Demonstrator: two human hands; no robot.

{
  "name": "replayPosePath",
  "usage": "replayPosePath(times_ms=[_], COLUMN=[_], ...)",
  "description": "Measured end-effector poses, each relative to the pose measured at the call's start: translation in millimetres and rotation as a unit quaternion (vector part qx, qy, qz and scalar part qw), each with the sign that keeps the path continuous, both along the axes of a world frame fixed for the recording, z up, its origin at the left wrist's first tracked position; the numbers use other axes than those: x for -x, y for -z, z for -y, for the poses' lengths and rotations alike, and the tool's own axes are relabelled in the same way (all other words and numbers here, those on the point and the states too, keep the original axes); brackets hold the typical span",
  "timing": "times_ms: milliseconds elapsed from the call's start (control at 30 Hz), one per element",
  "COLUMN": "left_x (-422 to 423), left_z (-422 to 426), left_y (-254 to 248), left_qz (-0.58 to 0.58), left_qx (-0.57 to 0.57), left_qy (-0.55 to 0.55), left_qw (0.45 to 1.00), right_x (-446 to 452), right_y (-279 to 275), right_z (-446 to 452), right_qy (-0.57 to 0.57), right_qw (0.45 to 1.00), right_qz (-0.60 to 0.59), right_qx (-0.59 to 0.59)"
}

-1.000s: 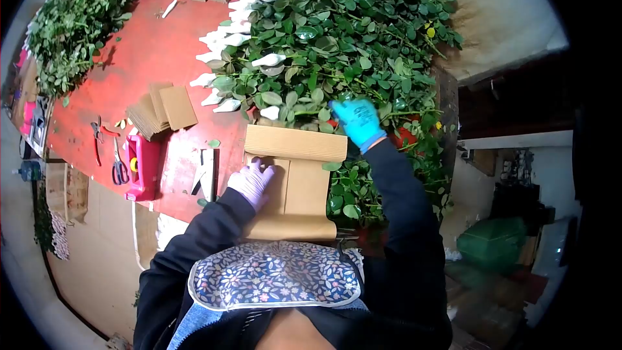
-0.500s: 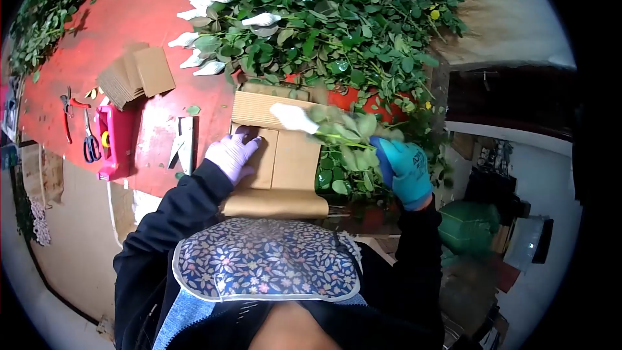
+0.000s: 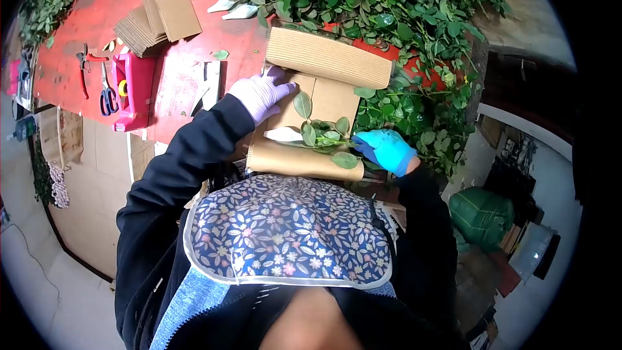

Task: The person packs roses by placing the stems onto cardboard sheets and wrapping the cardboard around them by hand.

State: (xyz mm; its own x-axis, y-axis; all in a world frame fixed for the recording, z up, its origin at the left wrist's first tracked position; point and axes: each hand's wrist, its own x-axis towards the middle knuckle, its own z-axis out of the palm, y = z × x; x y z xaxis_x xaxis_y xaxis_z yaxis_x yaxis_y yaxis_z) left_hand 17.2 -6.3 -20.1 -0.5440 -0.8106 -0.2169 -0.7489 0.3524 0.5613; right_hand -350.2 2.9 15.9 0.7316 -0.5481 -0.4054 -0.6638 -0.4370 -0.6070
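Observation:
My right hand (image 3: 387,149), in a blue-green glove, is closed around the stem of a rose (image 3: 322,136). Its bud is wrapped in white and points left, low over the cardboard wrapper (image 3: 334,94); whether it touches the board I cannot tell. My left hand (image 3: 262,96), in a thin purple glove, lies on the wrapper's left edge with fingers apart. The wrapper is spread out, with a corrugated flap (image 3: 330,57) curled up at the far side and a smooth one (image 3: 301,159) curled at the near side.
Leafy rose stems (image 3: 389,6) with white-wrapped buds cover the back of the red table (image 3: 175,84). To the left are stacked cardboard pieces (image 3: 178,17), red-handled pruners (image 3: 83,74), scissors (image 3: 107,94), a pink tape dispenser (image 3: 133,91) and a white stapler-like tool (image 3: 208,87).
My right hand has brought the rose down and toward me, near the wrapper's close flap. My left hand stays on the wrapper's left edge. The whole view has shifted.

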Motion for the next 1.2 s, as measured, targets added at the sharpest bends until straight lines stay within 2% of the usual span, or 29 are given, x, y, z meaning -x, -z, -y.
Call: replayPosePath(times_ms=[100,233,367,533,567,600,667,700,733,767,833,867,900,933,1033,1100,1133,1200], left_x=[-2,-2,3,13,18,20,26,26,23,21,20,20,21,22,22,21,20,19], left_z=[2,1,6,-4,-4,-7,-4,-5,-6,-8,-10,-7,-6,-5,-4,-5,-7,-7], left_y=[-9,-20,-30,-35,-42,-38,-43,-43,-44,-37,-36,-38,-41,-48,-51,-52,-52,-56], left_qz=[0.009,0.017,0.062,0.11,0.139,0.163,0.191,0.199,0.185,0.172,0.158,0.155,0.163,0.164,0.163,0.149,0.14,0.134], left_qx=[-0.026,-0.071,-0.114,-0.089,-0.096,-0.068,-0.082,-0.081,-0.082,-0.076,-0.068,-0.089,-0.099,-0.108,-0.119,-0.128,-0.119,-0.126], left_qy=[0.02,0.01,0.029,0.005,0.005,0.007,0.013,0.017,0.014,0.015,0.011,0.017,0.017,0.014,0.015,0.014,0.008,0.005], left_qw=[0.999,0.997,0.991,0.99,0.986,0.984,0.978,0.977,0.979,0.982,0.985,0.984,0.981,0.98,0.979,0.98,0.983,0.983], right_x=[0,-16,-19,-29,-29,-25,-48,-61,-59,-71,-76,-74,-73,-66,-59,-48,-52,-62], right_y=[3,-10,-9,-14,-22,-35,-96,-130,-138,-163,-154,-141,-128,-96,-46,-10,-14,-28], right_z=[-1,1,-1,0,4,10,33,54,68,87,136,162,187,218,277,306,311,320], right_qy=[-0.007,-0.054,-0.016,-0.035,-0.037,-0.064,-0.084,-0.03,0.043,0.08,0.074,0.155,0.247,0.184,0.182,0.157,0.157,0.145], right_qw=[1.0,0.996,1.0,0.995,0.997,0.994,0.981,0.987,0.983,0.984,0.931,0.959,0.96,0.954,0.949,0.941,0.941,0.935], right_qz=[0.0,-0.069,-0.016,-0.082,-0.049,-0.089,-0.163,-0.118,0.04,-0.007,0.091,0.089,0.085,0.104,-0.036,-0.064,-0.064,-0.212], right_qx=[0.006,-0.008,-0.003,-0.032,-0.047,-0.016,0.069,0.101,0.172,0.159,0.344,0.219,0.105,0.213,0.255,0.292,0.291,0.244])
